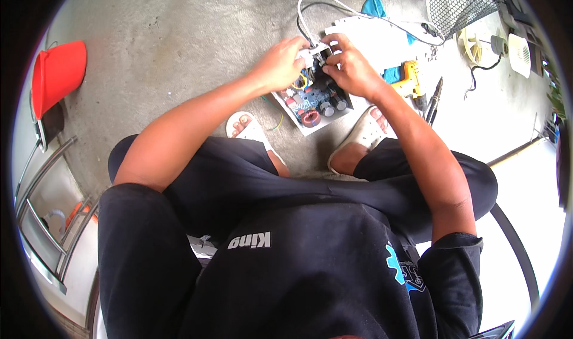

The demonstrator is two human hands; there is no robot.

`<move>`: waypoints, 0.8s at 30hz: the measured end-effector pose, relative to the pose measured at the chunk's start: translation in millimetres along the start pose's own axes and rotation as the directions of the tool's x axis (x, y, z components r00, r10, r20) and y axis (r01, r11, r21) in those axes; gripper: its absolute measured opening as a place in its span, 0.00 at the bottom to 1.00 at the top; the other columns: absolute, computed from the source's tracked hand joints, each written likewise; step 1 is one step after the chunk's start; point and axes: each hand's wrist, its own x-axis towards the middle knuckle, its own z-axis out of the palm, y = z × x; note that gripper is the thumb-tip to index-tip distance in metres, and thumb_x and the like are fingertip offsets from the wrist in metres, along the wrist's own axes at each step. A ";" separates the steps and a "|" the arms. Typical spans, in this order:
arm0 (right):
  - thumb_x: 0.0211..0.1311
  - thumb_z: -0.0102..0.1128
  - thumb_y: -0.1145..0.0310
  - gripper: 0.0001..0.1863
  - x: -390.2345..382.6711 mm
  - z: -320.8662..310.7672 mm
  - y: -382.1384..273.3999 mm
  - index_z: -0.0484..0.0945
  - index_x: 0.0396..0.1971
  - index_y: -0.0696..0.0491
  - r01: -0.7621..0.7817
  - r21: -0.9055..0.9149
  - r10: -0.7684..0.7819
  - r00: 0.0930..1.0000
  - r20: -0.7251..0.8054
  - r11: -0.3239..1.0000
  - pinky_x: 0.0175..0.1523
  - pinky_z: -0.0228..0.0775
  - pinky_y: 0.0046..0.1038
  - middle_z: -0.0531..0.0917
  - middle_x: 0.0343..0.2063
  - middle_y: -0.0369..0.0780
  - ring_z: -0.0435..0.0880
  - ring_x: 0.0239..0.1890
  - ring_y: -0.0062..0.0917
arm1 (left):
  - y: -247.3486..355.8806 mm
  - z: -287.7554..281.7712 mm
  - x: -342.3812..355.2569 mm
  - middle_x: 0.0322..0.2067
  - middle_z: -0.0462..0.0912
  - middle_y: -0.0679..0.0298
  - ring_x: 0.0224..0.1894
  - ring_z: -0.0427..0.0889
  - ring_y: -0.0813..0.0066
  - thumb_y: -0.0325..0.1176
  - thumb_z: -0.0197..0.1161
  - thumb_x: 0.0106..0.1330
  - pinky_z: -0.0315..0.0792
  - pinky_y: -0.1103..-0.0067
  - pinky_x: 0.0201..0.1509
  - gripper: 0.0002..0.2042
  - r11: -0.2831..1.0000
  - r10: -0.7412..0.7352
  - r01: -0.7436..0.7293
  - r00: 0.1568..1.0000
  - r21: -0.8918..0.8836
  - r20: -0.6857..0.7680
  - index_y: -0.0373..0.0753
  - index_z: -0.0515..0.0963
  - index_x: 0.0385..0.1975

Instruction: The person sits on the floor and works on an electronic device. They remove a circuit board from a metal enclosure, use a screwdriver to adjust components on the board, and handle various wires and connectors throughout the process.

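Open box [325, 124] on bare concrete floor [161, 70]

A tapered red bucket [62, 73] stands leftmost. The left hand [283, 64] curls at the box's far end. The straight-walled box, just ahead of the feet [249, 127], holds a board [307, 102], ringed copper coil [311, 118] and stubby cylinders [327, 108]. The right hand [352, 67] bends over its far right corner; I cannot tell whether either grip is closed. Rightward lies a yellow drill [410, 79].

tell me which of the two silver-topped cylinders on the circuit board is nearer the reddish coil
The left cylinder; it sits between the reddish coil and the other cylinder.
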 end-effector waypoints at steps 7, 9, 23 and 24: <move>0.64 0.73 0.76 0.06 -2.1 -12.8 13.0 0.93 0.38 0.58 0.045 0.055 -0.052 0.990 0.131 0.997 0.68 0.80 0.39 0.73 0.73 0.43 0.81 0.69 0.44 | -15.7 -0.6 17.7 0.52 0.85 0.49 0.52 0.89 0.61 0.34 0.68 0.74 0.82 0.67 0.57 0.30 0.991 -0.117 0.121 0.991 -0.049 0.069 0.29 0.67 0.72; 0.64 0.74 0.74 0.06 -3.2 -13.3 6.0 0.93 0.38 0.59 0.006 -0.004 -0.005 0.995 0.100 1.000 0.69 0.79 0.41 0.74 0.73 0.44 0.81 0.68 0.46 | -19.0 0.8 22.6 0.52 0.85 0.50 0.51 0.88 0.64 0.34 0.68 0.74 0.82 0.68 0.56 0.32 0.980 -0.162 0.171 0.982 -0.101 0.091 0.28 0.65 0.74; 0.61 0.70 0.72 0.08 18.3 5.5 -26.0 0.94 0.33 0.59 -0.174 -0.358 0.159 0.985 -0.072 0.917 0.71 0.73 0.38 0.85 0.59 0.49 0.80 0.64 0.43 | -14.6 -1.4 21.2 0.48 0.89 0.47 0.52 0.90 0.57 0.40 0.72 0.71 0.81 0.66 0.57 0.38 0.981 -0.120 0.125 0.992 -0.145 0.048 0.31 0.63 0.77; 0.60 0.71 0.72 0.08 16.0 1.4 -24.8 0.94 0.33 0.59 -0.193 -0.318 0.193 0.981 -0.032 0.928 0.70 0.73 0.38 0.85 0.58 0.49 0.80 0.64 0.43 | -14.8 -0.4 20.9 0.48 0.89 0.48 0.51 0.90 0.58 0.39 0.71 0.72 0.81 0.66 0.57 0.37 0.987 -0.096 0.100 0.995 -0.130 0.038 0.34 0.63 0.77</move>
